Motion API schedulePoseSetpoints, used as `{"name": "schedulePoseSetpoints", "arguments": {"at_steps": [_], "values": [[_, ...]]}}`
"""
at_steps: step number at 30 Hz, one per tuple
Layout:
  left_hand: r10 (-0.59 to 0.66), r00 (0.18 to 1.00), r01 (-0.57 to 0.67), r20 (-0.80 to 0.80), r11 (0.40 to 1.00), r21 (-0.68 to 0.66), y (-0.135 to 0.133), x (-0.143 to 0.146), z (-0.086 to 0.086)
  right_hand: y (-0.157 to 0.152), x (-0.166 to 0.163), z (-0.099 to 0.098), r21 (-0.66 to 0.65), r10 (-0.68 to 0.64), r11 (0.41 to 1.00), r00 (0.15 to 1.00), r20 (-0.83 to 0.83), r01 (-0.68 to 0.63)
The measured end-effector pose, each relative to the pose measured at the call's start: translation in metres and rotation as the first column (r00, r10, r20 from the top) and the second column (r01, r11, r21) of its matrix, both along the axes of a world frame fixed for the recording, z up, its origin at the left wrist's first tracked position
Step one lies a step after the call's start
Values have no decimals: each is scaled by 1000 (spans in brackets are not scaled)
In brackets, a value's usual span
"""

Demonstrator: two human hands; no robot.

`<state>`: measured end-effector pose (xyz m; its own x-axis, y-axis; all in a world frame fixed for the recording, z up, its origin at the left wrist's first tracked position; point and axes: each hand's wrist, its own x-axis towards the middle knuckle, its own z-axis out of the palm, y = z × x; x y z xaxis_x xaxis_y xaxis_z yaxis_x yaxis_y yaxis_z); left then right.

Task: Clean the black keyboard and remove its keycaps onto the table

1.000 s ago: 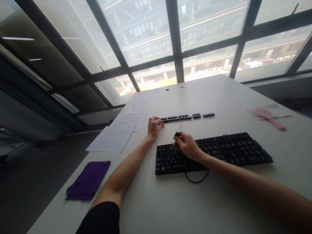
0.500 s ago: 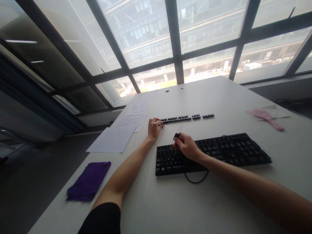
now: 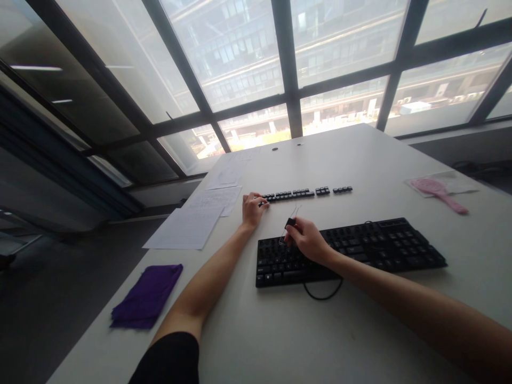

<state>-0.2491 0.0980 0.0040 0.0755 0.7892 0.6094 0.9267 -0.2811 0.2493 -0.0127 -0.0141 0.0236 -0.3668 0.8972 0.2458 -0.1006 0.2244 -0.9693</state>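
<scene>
At the left end of a row of loose black keycaps (image 3: pixel 290 195), my left hand (image 3: pixel 253 209) has its fingers curled and pinched on a keycap (image 3: pixel 262 202). My right hand (image 3: pixel 307 238) grips a wire keycap puller (image 3: pixel 290 222) with a black middle. Thin wire loops stick out at both of its ends. The lower loops hang over the upper left part of a black keyboard (image 3: pixel 376 242), and whether they touch it I cannot tell. My right hand and wrist hide some of its keys.
Printed sheets (image 3: pixel 186 229) lie along the table's left side, with a folded purple cloth (image 3: pixel 148 296) nearer me. A pink hairbrush (image 3: pixel 438 194) rests on a clear bag at the right. The keyboard's cable (image 3: pixel 323 298) loops out in front. Windows stand behind the white table (image 3: pixel 340 160).
Both hands stay almost where they were; the left fingers shift very slightly at the end of the keycap row. The keycap puller keeps its place above the keyboard.
</scene>
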Motion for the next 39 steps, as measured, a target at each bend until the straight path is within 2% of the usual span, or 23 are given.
{"name": "schedulePoseSetpoints", "arguments": {"at_steps": [9,25,30,32,35,37,39], "values": [[25,998,-23,-66,999,25,-2,2,1,0,-1,0,-6,5,1000,1000,-6,-5],[28,999,-28,-42,1000,-7,-2,4,2,0,0,0,-6,6,1000,1000,5,-6],[73,997,-73,37,997,-4,-7,2,16,1,1,-3,59,-81,995,997,-1,81],[66,993,-65,101,998,-10,-17,6,27,2,2,-2,69,-154,985,987,-40,156],[-27,980,45,199,996,-83,-49,22,40,5,5,1,31,-231,971,965,-126,237],[-122,971,163,208,967,-195,-81,38,44,6,8,4,35,-217,974,969,-122,222],[-197,955,255,223,929,-270,-115,55,43,7,12,7,91,-166,981,985,-41,169]]}}
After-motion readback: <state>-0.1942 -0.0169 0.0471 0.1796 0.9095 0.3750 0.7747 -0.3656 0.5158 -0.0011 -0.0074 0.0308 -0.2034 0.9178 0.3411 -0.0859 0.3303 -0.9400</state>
